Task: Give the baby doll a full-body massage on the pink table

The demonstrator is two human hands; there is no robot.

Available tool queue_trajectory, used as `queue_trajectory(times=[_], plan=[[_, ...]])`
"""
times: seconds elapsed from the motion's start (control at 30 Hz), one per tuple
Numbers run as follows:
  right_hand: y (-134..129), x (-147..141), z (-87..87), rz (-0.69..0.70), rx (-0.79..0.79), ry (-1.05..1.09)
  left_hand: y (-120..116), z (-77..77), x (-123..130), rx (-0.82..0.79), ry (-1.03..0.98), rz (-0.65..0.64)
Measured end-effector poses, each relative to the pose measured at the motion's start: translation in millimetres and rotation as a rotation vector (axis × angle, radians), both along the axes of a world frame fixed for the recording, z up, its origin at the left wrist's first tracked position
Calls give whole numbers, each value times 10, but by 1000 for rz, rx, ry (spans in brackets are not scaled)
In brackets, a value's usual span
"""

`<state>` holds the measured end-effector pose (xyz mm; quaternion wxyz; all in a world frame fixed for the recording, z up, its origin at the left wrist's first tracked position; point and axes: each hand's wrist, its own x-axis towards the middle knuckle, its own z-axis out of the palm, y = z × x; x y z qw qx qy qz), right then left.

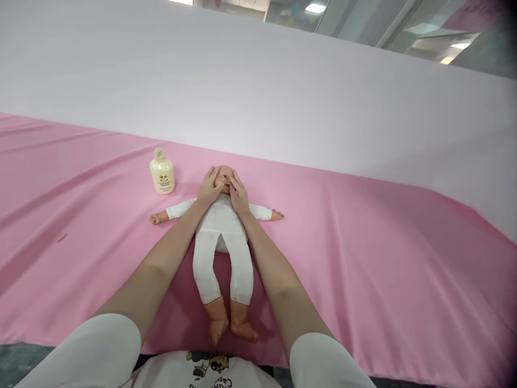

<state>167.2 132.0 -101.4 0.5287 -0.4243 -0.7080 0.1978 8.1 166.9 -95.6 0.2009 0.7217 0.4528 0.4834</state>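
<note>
A baby doll [223,215] with a white cloth body lies on its back, its arms spread and its feet toward me. My left hand [209,187] rests along the left side of the doll's head, fingers stretched out and thumb on the cheek. On the other side, my right hand [239,194] lies with extended fingers over the cheek and part of the face. Between the two hands one eye and the mouth show; the rest of the face is partly covered. Neither hand grasps anything.
A cream pump bottle [162,173] stands upright left of the doll's head. The pink cloth [323,258] under everything has folds. A small thin brownish stick-like piece [62,237] lies at the far left. Behind the cloth rises a white panel [258,91].
</note>
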Motion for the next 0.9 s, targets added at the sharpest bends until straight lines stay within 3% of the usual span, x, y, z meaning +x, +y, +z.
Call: queue_trajectory(times=[0.2,0.37,0.6,0.9], plan=[[46,34,-34,54,73,-50,-84,76,56,114,217,46],[100,47,-106,-48,-131,61,-1,28,31,89,152,-44],[75,59,-103,-109,-352,135,3,44,47,101,162,-40],[65,55,-65,-44,-261,184,-1,62,53,171,182,-75]])
